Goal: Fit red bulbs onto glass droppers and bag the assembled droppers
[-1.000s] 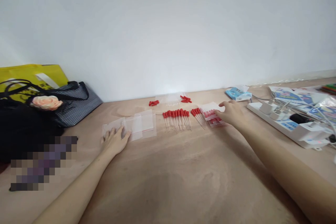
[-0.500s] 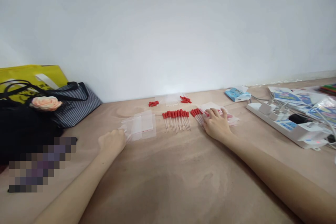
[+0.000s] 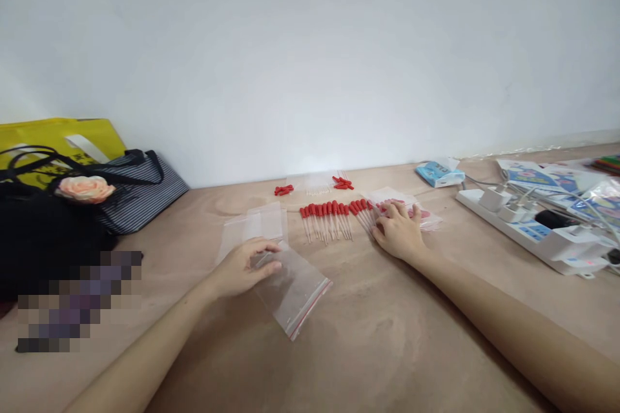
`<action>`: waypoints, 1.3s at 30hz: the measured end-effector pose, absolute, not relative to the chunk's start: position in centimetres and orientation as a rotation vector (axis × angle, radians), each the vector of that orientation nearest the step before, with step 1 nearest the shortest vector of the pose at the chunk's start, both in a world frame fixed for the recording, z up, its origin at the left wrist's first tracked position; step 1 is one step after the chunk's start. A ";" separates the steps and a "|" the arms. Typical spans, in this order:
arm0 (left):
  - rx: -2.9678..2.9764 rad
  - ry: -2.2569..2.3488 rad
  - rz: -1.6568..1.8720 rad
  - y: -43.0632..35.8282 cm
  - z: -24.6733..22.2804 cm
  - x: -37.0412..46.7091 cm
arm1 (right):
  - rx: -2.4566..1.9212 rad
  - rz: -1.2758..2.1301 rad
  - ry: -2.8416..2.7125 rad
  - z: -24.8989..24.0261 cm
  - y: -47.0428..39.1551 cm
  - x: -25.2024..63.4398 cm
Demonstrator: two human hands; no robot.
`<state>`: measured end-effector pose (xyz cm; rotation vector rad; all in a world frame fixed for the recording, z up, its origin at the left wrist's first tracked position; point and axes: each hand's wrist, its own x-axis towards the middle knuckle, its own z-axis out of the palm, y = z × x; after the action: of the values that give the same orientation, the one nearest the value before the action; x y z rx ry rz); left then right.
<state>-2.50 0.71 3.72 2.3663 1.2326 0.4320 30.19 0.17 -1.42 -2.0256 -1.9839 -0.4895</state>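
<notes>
A clear zip-lock bag (image 3: pixel 295 290) with a red line along its seal slants over the table. My left hand (image 3: pixel 245 268) pinches its upper corner between thumb and fingers. Behind that hand lie more clear bags (image 3: pixel 266 221), partly covered by it. My right hand (image 3: pixel 400 232) rests with fingers apart on plastic bags holding red pieces (image 3: pixel 426 214), at the right end of the droppers. Those droppers (image 3: pixel 327 210) have red bulbs and thin pale tubes, and several lie side by side in a row.
Near the wall are two small heaps of red bulbs (image 3: pixel 283 190) with a clear bag of thin tubes (image 3: pixel 317 186) between them. A white power strip (image 3: pixel 513 226) and a blue tissue pack (image 3: pixel 438 174) stand right. Bags, one striped (image 3: pixel 130 200), are at left.
My left hand has moved right and lifted a zip-lock bag off the other bags. My right hand has shifted only slightly on the bags at right.
</notes>
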 end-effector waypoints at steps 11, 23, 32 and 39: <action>2.605 1.357 -0.180 -2.1 2.7 -0.6 | -1.948 -0.437 -2.024 -1.3 -0.1 30.3; 2.735 1.018 -0.029 -2.3 2.3 0.0 | -2.115 -0.502 -1.931 0.0 2.0 29.6; 2.706 1.007 0.068 -2.4 1.8 -0.2 | -2.394 -0.241 -1.787 0.8 5.7 29.0; 2.636 1.175 0.141 -3.1 1.1 1.2 | -2.448 -0.144 -1.760 0.6 6.0 29.0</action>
<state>1.17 -3.14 1.10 2.6356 1.1751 0.1413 28.96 6.05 0.59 -2.4479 -1.7599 -0.1444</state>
